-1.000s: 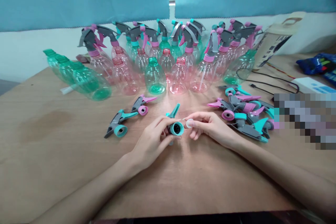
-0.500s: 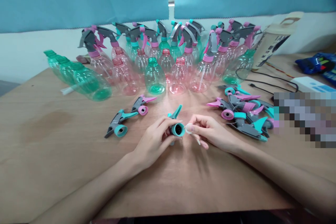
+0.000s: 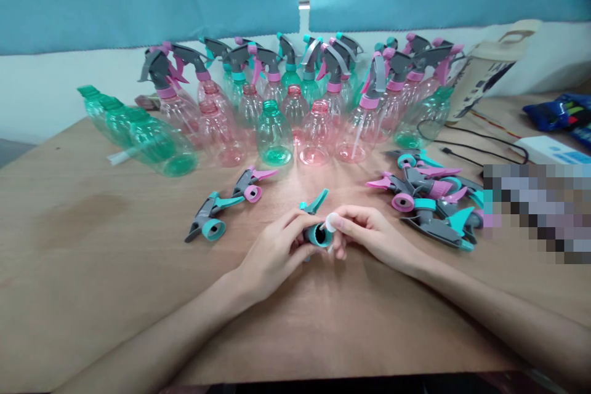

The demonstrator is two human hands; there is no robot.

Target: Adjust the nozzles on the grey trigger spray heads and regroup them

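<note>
My left hand is closed around a grey and teal spray trigger head, its round collar facing me. Between the thumb and forefinger of my right hand is a small white disc with a short stem. The stem's tip is at the collar's mouth; how far in it reaches I cannot tell. To the left lie a teal-collared trigger head and a pink-collared one. A pile of trigger heads sits right of my right hand.
Rows of pink and green bottles stand behind my hands, among them an open green bottle; many carry trigger heads. Green bottles lean at the left beside clear tubes. At the right are a cream tumbler, a black cable and a white box.
The white disc has moved from beside the collar to over its mouth, stem pointing in. The trigger head has tilted and shifted slightly right, and my right hand's fingers have curled in closer.
</note>
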